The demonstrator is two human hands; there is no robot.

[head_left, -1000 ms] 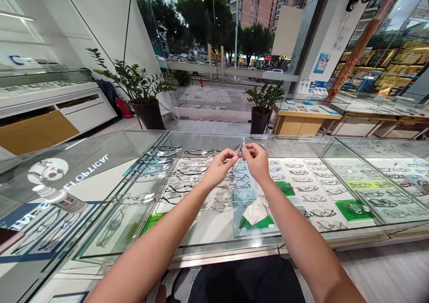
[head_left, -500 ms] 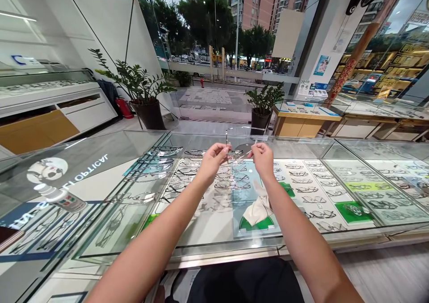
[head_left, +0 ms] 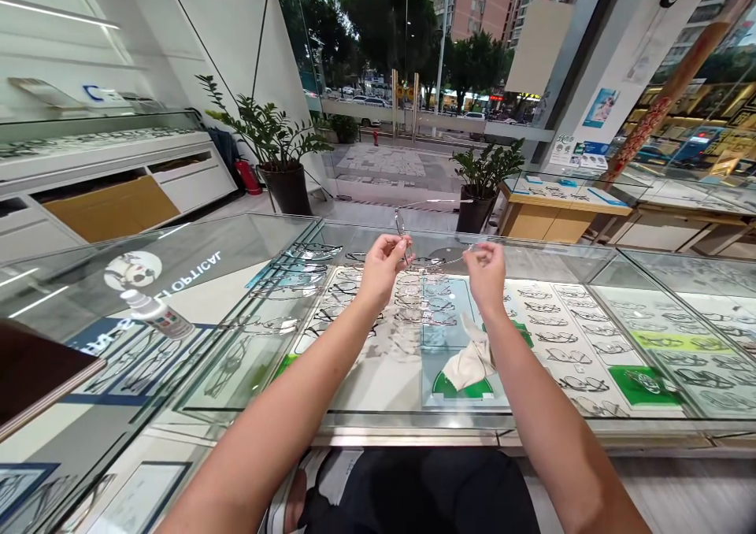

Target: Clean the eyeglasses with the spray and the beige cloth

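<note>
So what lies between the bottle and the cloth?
In the head view, display glasses inside the counter, with the left forearm across part of that stretch.

Mirrored lettering (head_left: 187, 274), "OPTICAL", on glass counter (head_left: 378, 420)

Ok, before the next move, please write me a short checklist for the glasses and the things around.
1. Left hand grips the glasses: ok.
2. Right hand pinches a thin part of the glasses: ok.
3. Glasses held above the counter: ok.
4. Cloth within reach: seems ok, lying on the counter.
5. Bottle apart from both hands: ok, over to the left.
6. Glasses free of smudges: cannot tell, too small.
</note>
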